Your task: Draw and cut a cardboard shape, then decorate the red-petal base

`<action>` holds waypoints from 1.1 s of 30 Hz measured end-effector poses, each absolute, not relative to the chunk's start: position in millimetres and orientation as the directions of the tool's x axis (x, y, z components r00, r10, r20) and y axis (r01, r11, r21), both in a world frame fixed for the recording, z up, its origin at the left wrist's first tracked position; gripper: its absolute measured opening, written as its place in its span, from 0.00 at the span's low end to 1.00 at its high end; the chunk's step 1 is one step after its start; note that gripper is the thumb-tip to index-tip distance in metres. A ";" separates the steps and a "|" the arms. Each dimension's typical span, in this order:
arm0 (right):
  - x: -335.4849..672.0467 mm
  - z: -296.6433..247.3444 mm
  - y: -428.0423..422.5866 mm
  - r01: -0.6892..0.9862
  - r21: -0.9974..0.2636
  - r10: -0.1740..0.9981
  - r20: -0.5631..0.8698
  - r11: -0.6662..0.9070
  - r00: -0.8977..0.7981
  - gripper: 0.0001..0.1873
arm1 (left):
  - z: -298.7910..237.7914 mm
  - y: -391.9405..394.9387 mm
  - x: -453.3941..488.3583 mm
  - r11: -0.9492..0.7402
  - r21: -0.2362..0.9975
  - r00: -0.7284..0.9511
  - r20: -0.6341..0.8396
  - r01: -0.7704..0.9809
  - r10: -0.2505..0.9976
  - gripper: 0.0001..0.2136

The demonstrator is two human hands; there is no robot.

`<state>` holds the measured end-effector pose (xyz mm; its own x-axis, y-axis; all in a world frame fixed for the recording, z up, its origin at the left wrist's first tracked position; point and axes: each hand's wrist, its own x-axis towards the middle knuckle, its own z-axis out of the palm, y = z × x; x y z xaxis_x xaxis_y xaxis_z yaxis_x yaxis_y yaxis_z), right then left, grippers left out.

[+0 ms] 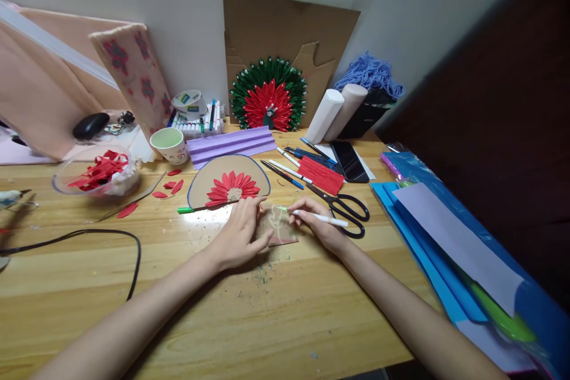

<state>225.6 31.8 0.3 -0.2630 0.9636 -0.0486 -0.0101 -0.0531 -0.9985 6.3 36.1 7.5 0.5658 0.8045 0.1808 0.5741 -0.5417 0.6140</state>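
My right hand (321,227) is closed around a white marker (332,219) with a green tip. The tip touches, or is just above, a small piece of cardboard (287,234) bearing a pale line drawing. On the left edge of this piece lies my left hand (240,231), fingers stretched out and thumb apart, covering part of it. Just beyond my hands is a half-round cardboard shape (200,190) with a blue outline and red petals (231,184). A green marker cap (184,210) sits at its lower left corner. Black-handled scissors (354,211) lie beside my right hand.
Several pens (282,173), red crepe paper (320,175) and a phone (350,161) lie behind the hands. A paper cup (170,147) and a bowl of red scraps (95,175) stand left. Blue folders (423,237) line the right; a black cable (139,249) curves at left.
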 end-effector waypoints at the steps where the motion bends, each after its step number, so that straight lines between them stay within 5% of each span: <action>1: 223.2 1.3 28.8 -0.034 -0.998 0.956 -0.040 -0.052 -0.290 0.14 | 8.1 35.7 5.7 -0.539 0.636 0.572 0.181 0.553 0.800 0.25; 7: 210.2 3.8 14.9 -0.064 -0.998 0.932 0.000 -0.024 -0.362 0.13 | 9.5 33.4 5.9 -0.514 0.713 0.598 0.166 0.477 0.784 0.25; 17: 199.1 0.3 12.6 -0.085 -0.995 0.916 -0.017 -0.056 -0.401 0.13 | 9.9 32.3 8.6 -0.578 0.673 0.642 0.196 0.462 0.741 0.22; 25: 201.7 2.9 10.5 0.262 -0.882 0.860 0.250 0.392 -0.444 0.05 | 20.0 25.5 19.6 -0.521 0.750 0.623 0.190 0.407 0.759 0.18; 33: 212.1 -4.2 12.7 0.326 -0.671 0.696 0.403 0.666 -0.594 0.04 | 28.9 24.8 29.4 -0.547 0.743 0.710 0.140 0.386 0.690 0.22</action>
